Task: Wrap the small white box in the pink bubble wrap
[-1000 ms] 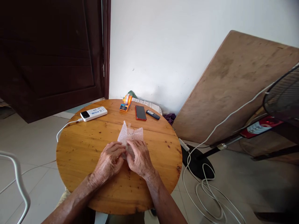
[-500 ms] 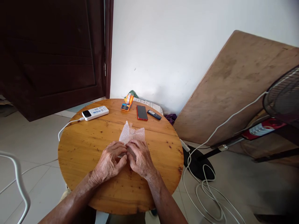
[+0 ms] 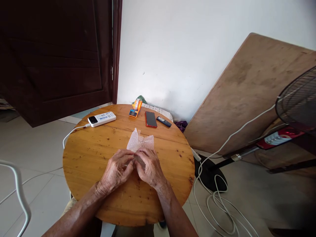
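A crumpled piece of clear bubble wrap (image 3: 140,142) lies on the round wooden table (image 3: 91,168), its far edges standing up. My left hand (image 3: 118,167) is curled over its near left part, thumb and fingers pinched together. Beside it, my right hand (image 3: 148,167) closes on the near right part, with the fingertips of both hands almost meeting. Whatever may be inside the wrap is hidden beneath my fingers.
Towards the back stand an orange tape dispenser (image 3: 135,108), a red-edged phone (image 3: 150,119) and a small dark handset (image 3: 164,121). A white power bank (image 3: 102,119) with a cable sits at the left. A fan (image 3: 296,102) and loose cable (image 3: 222,200) are on the right.
My left thumb has drawn in closer to the fingers over the bubble wrap. The whole view has shifted slightly; the other things on the table stay put.
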`<state>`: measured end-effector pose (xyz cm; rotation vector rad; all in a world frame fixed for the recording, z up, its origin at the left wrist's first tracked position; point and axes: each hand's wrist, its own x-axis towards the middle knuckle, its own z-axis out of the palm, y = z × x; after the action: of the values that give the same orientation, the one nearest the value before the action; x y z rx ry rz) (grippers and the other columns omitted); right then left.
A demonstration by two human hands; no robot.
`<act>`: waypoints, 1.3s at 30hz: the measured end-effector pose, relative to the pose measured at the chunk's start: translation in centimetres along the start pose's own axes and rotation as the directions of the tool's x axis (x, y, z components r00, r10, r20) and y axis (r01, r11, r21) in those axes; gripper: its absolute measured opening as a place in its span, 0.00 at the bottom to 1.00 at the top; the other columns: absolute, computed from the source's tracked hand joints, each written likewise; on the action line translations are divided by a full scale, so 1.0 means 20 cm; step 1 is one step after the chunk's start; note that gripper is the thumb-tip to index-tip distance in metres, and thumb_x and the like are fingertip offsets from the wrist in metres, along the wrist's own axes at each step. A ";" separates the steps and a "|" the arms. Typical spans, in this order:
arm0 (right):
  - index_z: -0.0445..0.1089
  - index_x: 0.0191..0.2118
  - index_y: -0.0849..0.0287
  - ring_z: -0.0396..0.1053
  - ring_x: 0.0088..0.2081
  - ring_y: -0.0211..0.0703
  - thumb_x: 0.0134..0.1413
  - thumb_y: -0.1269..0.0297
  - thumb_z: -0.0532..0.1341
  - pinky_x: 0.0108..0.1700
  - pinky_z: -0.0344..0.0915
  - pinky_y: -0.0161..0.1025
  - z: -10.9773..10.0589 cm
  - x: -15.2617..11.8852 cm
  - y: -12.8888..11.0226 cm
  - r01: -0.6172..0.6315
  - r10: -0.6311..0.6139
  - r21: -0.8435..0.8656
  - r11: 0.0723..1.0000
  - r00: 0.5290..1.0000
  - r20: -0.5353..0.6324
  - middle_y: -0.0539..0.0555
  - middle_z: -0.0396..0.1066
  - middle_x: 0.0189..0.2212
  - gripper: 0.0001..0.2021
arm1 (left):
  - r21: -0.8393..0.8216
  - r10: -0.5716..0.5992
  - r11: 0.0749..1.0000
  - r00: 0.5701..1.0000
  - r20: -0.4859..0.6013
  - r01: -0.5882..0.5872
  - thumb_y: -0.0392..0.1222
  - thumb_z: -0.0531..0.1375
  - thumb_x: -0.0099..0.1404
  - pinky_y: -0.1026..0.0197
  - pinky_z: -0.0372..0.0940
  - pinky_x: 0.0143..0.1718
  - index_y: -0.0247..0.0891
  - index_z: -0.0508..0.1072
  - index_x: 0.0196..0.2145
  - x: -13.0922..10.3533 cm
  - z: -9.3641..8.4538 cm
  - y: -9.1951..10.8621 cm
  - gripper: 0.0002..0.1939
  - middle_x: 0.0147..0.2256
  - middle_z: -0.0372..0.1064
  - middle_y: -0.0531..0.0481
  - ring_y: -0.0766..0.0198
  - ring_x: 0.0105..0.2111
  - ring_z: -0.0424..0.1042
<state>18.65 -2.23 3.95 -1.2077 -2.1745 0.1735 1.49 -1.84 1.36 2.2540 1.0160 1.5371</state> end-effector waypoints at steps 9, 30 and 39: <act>0.71 0.43 0.57 0.67 0.48 0.48 0.52 0.71 0.60 0.52 0.59 0.46 0.00 -0.01 0.02 -0.017 0.017 -0.019 1.000 1.000 -0.008 0.55 0.71 0.45 0.12 | 0.038 0.026 0.999 0.999 0.029 -0.027 0.28 0.56 0.60 0.56 0.71 0.43 0.38 0.74 0.32 0.03 0.01 0.00 0.10 0.36 0.76 0.46 0.59 0.40 0.72; 0.71 0.45 0.56 0.68 0.51 0.49 0.60 0.69 0.56 0.52 0.60 0.47 -0.02 -0.01 0.09 -0.160 0.154 -0.063 0.985 0.984 -0.092 0.57 0.72 0.48 0.10 | 0.025 0.012 1.000 1.000 0.017 -0.012 0.25 0.55 0.55 0.51 0.69 0.50 0.40 0.71 0.33 0.01 0.04 -0.02 0.12 0.36 0.76 0.47 0.55 0.46 0.73; 0.67 0.51 0.56 0.68 0.50 0.51 0.58 0.66 0.58 0.51 0.62 0.48 -0.02 -0.01 0.12 -0.231 0.220 -0.111 0.967 0.970 -0.105 0.58 0.71 0.48 0.14 | 0.040 -0.032 0.999 0.998 0.055 0.030 0.26 0.55 0.56 0.54 0.70 0.46 0.40 0.70 0.32 0.02 0.03 0.00 0.11 0.36 0.74 0.46 0.57 0.43 0.71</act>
<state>20.68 -1.13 3.31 -1.5035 -1.9895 0.0791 2.12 -1.42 1.31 2.2821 1.0695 1.4464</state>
